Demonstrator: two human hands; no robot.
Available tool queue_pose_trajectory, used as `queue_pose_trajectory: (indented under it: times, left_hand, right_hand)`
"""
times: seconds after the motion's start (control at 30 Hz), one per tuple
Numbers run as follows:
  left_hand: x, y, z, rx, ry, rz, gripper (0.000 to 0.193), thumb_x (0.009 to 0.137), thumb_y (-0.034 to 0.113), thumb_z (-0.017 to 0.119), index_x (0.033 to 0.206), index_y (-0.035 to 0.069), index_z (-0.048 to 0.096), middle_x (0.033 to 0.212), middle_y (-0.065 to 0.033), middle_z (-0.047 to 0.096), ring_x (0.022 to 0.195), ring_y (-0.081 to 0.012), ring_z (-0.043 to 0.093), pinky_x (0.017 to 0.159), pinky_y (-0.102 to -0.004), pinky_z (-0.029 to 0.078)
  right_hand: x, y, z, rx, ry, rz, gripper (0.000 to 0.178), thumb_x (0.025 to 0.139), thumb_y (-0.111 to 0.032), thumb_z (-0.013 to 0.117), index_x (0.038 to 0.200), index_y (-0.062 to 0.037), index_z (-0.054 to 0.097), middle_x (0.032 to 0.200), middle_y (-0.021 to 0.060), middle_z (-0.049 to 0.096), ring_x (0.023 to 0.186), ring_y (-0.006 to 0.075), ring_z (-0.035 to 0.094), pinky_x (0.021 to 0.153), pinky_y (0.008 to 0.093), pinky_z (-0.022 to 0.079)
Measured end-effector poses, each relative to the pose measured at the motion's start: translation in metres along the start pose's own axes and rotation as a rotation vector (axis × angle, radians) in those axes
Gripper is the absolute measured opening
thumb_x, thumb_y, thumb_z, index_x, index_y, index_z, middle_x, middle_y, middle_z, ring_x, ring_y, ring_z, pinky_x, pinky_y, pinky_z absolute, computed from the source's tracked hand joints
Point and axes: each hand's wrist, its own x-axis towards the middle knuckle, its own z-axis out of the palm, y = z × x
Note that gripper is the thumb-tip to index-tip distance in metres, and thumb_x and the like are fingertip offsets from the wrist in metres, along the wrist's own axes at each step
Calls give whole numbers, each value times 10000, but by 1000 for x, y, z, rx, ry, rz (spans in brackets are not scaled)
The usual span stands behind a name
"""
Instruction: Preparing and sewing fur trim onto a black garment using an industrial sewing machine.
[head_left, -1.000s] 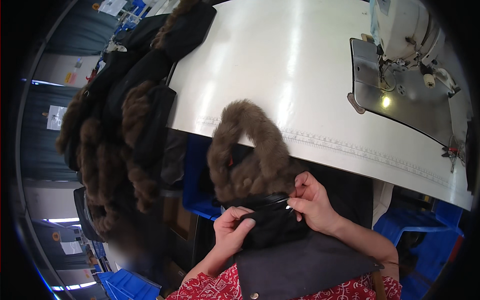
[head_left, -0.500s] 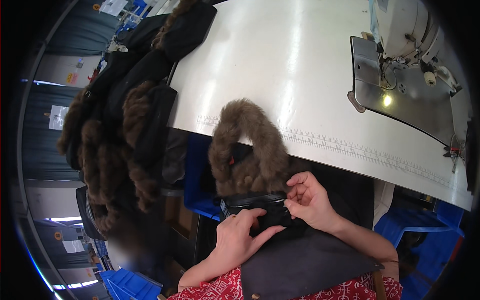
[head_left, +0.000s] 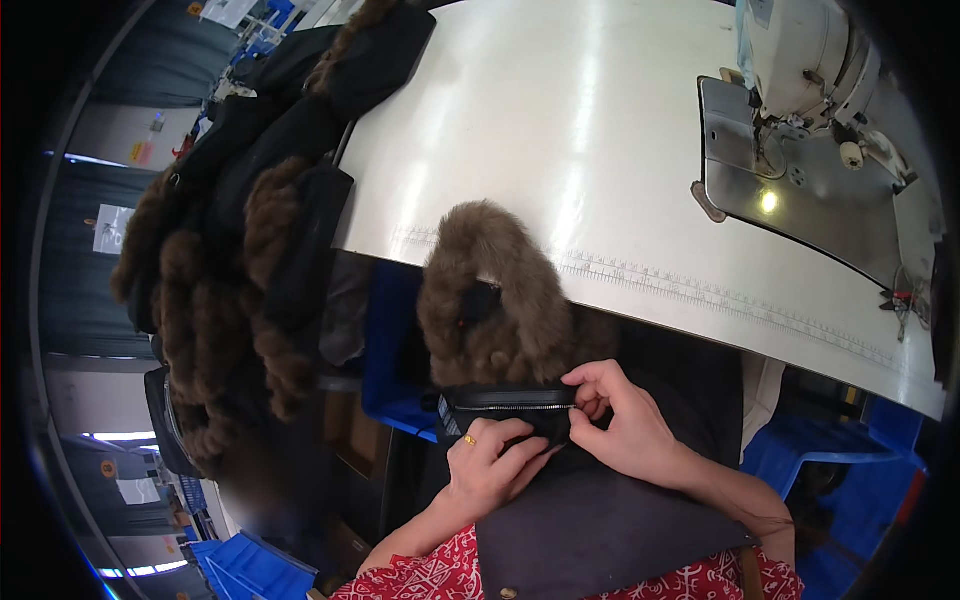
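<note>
A black garment [head_left: 650, 365] with a brown fur-trimmed hood [head_left: 545, 300] lies across my lap, the fur reaching over the table's front edge. A zipper [head_left: 515, 407] with silvery teeth runs crosswise just below the fur, along a black band. My right hand [head_left: 628, 428] is closed at the zipper's right end, thumb and forefinger pinching there; a pull tab cannot be made out. Just below the zipper, my left hand [head_left: 492, 460] has its fingers curled together on the black cloth. The fold between its fingers is partly hidden.
A white table [head_left: 520, 120] with a printed ruler along its front edge stretches ahead. At its right is a sewing machine [head_left: 800, 100] with its lamp lit. More fur-trimmed black garments [head_left: 290, 190] hang at the left. Blue bins [head_left: 830, 450] stand below the table.
My left hand's thumb and fingers have drawn together on the cloth. The zipper lies straighter and shows more of its length. My right hand stays at its right end.
</note>
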Motion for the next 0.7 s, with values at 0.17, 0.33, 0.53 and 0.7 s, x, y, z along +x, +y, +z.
queue_pose_trajectory:
  times: [0.17, 0.33, 0.53, 0.7]
  left_hand:
    - [-8, -3, -4, -79, -12, 27, 228, 713, 206, 852, 803, 119, 661, 847, -23, 669, 602, -152, 575, 509, -260, 457]
    - [-1, 8, -21, -25, -153, -272, 226, 770, 220, 818, 867, 78, 672, 684, -39, 607, 493, -188, 578, 463, -291, 458]
    - [12, 13, -38, 10, -272, -242, 244, 790, 231, 799, 941, 75, 687, 634, -26, 556, 489, -168, 579, 439, -289, 435]
    - [0, 5, -32, 58, -209, -1, 271, 773, 177, 779, 1008, 69, 697, 602, 3, 489, 459, -113, 498, 414, -260, 376]
  right_hand:
    - [7, 0, 2, 43, 3, 12, 382, 829, -9, 660, 1173, -56, 500, 790, 24, 579, 685, 99, 556, 633, 252, 485]
    - [8, -3, 2, 82, -29, 72, 379, 830, -19, 667, 1169, -51, 500, 772, 17, 583, 679, 88, 547, 623, 252, 475]
    - [13, -11, 9, -324, 115, -360, 301, 788, 3, 687, 1061, -47, 571, 912, 64, 613, 739, 161, 597, 666, 284, 496]
    - [29, -18, 8, -439, 52, -525, 283, 743, -33, 699, 1014, -68, 628, 961, 49, 600, 870, 247, 582, 722, 339, 504]
